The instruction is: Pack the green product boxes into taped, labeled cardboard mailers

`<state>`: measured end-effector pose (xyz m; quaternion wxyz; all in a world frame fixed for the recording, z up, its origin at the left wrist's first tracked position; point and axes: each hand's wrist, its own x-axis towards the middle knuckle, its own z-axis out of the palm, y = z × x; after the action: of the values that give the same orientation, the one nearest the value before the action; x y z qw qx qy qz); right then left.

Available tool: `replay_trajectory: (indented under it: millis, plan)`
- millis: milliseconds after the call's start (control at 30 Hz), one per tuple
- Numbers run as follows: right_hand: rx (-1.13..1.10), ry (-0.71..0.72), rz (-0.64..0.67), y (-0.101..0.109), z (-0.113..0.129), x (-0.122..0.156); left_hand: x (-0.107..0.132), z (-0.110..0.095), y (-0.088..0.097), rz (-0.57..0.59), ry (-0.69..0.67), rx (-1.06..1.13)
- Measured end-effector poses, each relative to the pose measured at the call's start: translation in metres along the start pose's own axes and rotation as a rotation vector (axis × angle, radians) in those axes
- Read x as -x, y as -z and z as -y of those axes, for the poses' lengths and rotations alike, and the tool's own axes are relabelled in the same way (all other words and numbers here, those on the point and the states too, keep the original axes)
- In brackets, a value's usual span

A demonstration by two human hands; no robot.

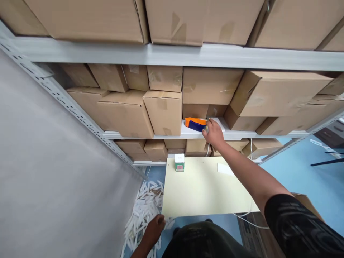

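My right hand [214, 133] reaches out to the middle shelf, its fingers closed around the right end of an orange and dark blue hand-held tool [196, 124]. That tool lies across the bare front part of the shelf, and its exact kind is not clear. Low at the left, my left hand [156, 226] hangs beside the near left corner of a pale yellow table [199, 193]. Its fingers are curled in, and nothing shows in them. A small white and green box [179, 162] stands at the table's far left corner. A white paper strip [225, 169] lies farther right.
Cardboard boxes [162, 111] fill the grey metal shelving [172, 55] ahead. A plain wall [67, 172] runs along the left. White strips [145, 208] lie heaped on the blue floor. A white cable [252, 223] trails past the table's near right side.
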<state>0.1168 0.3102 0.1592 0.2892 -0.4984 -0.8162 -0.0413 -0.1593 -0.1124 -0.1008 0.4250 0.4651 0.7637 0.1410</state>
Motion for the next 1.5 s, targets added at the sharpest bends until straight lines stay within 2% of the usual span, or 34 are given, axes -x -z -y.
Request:
replay_trajectory:
  millis: [67, 167, 233, 333, 433, 500, 567, 633, 700, 800, 933, 1133, 1200, 1267, 1400, 1500]
  plan:
    - [0.081, -0.002, 0.141, -0.002, 0.001, -0.032, 0.012, -0.002, -0.006, 0.001, -0.003, -0.059]
    - [0.106, -0.018, 0.295, -0.012, 0.003, -0.048, 0.022, -0.015, -0.013, -0.017, -0.036, -0.091]
    - [0.080, -0.014, 0.294, -0.013, 0.003, -0.043, 0.027, -0.022, -0.018, -0.019, -0.064, -0.095]
    - [0.018, 0.006, 0.176, -0.001, 0.001, -0.012, 0.033, -0.022, -0.024, 0.020, -0.089, -0.126]
    - [-0.057, 0.033, 0.047, 0.017, -0.008, 0.055, 0.037, -0.011, -0.029, 0.088, -0.126, -0.215]
    - [-0.078, 0.038, 0.012, 0.025, -0.017, 0.120, 0.036, -0.003, -0.028, 0.133, -0.167, -0.273]
    - [-0.075, 0.035, 0.029, 0.024, -0.028, 0.192, 0.033, 0.001, -0.025, 0.169, -0.205, -0.309]
    - [-0.050, 0.007, 0.080, 0.014, -0.040, 0.260, 0.029, -0.002, -0.018, 0.195, -0.237, -0.345]
    - [-0.009, -0.033, 0.193, -0.002, -0.051, 0.312, 0.026, -0.010, -0.011, 0.199, -0.272, -0.384]
    - [0.024, -0.123, 0.376, -0.027, -0.063, 0.355, 0.025, -0.029, -0.003, 0.166, -0.293, -0.428]
    - [0.026, -0.234, 0.518, -0.052, -0.079, 0.363, 0.034, -0.048, -0.012, 0.122, -0.274, -0.446]
    - [0.029, -0.214, 0.677, -0.066, -0.107, 0.359, 0.060, -0.062, -0.058, 0.152, -0.193, -0.391]
    - [0.017, -0.214, 0.706, -0.065, -0.114, 0.360, 0.068, -0.069, -0.072, 0.167, -0.169, -0.384]
    - [-0.025, -0.208, 0.673, -0.061, -0.119, 0.363, 0.075, -0.078, -0.083, 0.155, -0.152, -0.385]
    - [-0.153, -0.170, 0.547, -0.042, -0.131, 0.376, 0.085, -0.101, -0.103, 0.066, -0.099, -0.369]
    - [-0.248, -0.107, 0.572, -0.029, -0.150, 0.389, 0.095, -0.119, -0.125, 0.000, -0.056, -0.316]
